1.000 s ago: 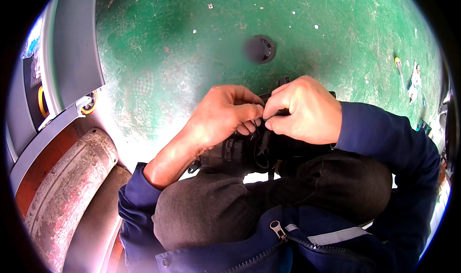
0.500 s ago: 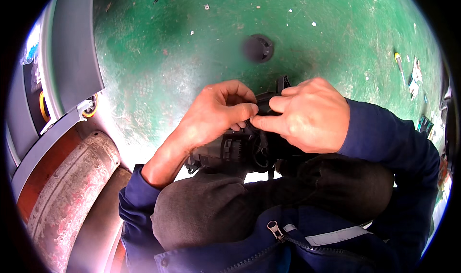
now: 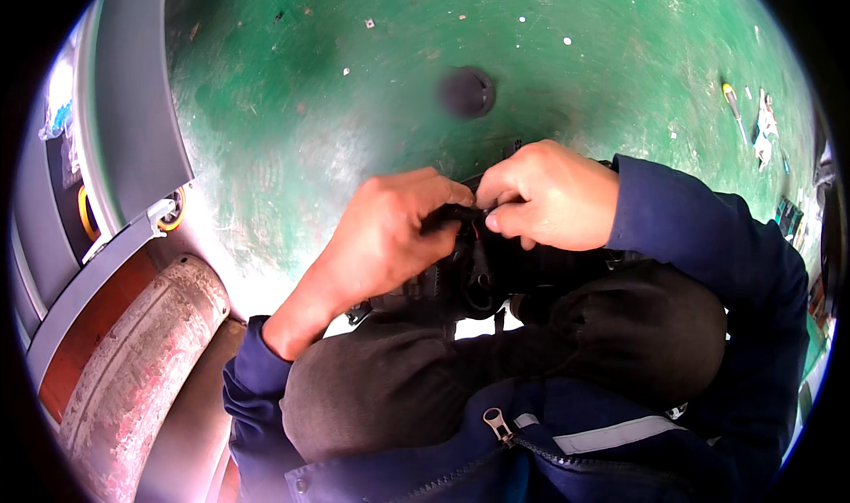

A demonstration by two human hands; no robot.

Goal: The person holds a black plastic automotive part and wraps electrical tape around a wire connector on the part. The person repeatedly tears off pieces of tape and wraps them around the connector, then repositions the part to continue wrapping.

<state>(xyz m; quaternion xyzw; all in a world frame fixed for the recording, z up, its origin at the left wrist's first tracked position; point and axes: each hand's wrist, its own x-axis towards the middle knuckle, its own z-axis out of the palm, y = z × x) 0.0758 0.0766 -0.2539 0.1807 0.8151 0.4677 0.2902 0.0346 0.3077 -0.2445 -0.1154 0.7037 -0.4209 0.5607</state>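
Observation:
My left hand is closed, with a short length of black cable between its thumb and fingers. Facing it, my right hand pinches at the cable's end; what exactly sits in its fingertips is hidden. A black machine part with ribbed sides and looped wires rests below both hands, in front of my knees. The hands and their shadow cover much of its upper side.
A round dark piece lies on the green floor ahead. To the right are a yellow-handled screwdriver and scattered bits. At the left stand grey panels, a wheel with a yellow rim and a worn metal cylinder.
My left hand has turned, and the black cable now shows between its fingers. My right hand has shifted slightly left and up, its fingertips curling into a tighter pinch.

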